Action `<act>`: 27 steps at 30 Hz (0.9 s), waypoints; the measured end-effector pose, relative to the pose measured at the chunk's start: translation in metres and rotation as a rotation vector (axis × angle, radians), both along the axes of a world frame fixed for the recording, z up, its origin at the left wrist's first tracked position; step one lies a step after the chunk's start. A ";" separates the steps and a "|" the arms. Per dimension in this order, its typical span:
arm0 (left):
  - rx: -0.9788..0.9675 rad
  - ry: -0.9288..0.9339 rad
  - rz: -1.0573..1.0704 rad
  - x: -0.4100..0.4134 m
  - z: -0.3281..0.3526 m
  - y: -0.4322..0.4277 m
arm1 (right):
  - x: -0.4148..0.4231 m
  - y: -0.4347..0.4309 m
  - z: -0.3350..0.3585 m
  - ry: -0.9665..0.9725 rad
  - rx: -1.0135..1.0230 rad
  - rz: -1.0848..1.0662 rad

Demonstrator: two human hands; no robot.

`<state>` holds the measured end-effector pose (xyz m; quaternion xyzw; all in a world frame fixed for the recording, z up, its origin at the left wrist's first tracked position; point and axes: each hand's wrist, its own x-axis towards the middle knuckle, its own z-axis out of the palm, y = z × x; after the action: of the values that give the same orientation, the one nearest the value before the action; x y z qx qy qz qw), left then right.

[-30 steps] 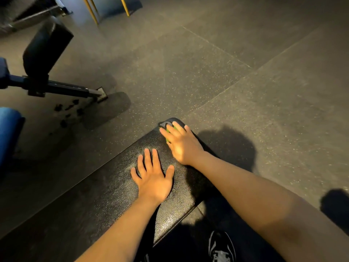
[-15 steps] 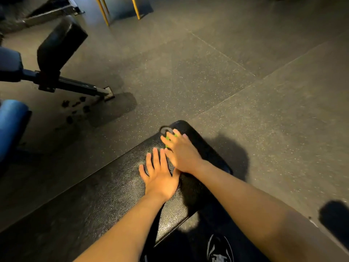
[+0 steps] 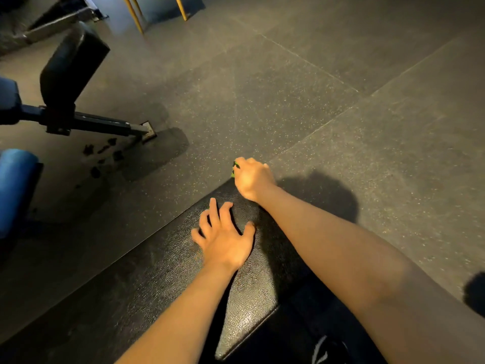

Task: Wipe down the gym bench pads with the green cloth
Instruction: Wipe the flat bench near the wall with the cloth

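Observation:
The black textured bench pad (image 3: pixel 147 279) runs from the lower left up to its far end at centre. My right hand (image 3: pixel 252 178) is at that far end with its fingers curled over the green cloth (image 3: pixel 234 169); only a small green edge shows beside the knuckles. Behind it, my left hand (image 3: pixel 223 237) rests on the pad with its fingers spread and slightly bent, holding nothing. Most of the cloth is hidden under my right hand.
Another bench with a black pad (image 3: pixel 70 67) and a steel foot (image 3: pixel 147 131) stands at left, beside a blue roller pad (image 3: pixel 15 187). Yellow legs (image 3: pixel 133 14) rise at the top. Speckled rubber floor (image 3: pixel 341 127) lies all around. My shoe (image 3: pixel 328 350) shows below.
My right hand has slid with the cloth to the very tip of the pad and curled over the end. My left hand's fingers have lifted and spread a little.

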<state>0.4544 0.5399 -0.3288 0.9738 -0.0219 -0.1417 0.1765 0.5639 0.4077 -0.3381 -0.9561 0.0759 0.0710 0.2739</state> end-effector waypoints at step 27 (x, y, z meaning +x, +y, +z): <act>0.183 0.416 -0.399 0.003 0.049 -0.090 | -0.168 -0.086 0.024 0.570 0.426 -0.860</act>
<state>0.4572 0.4497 -0.2802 0.9122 -0.1635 -0.3712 0.0574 0.3960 0.3221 -0.3137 -0.7056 0.5141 0.2223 0.4340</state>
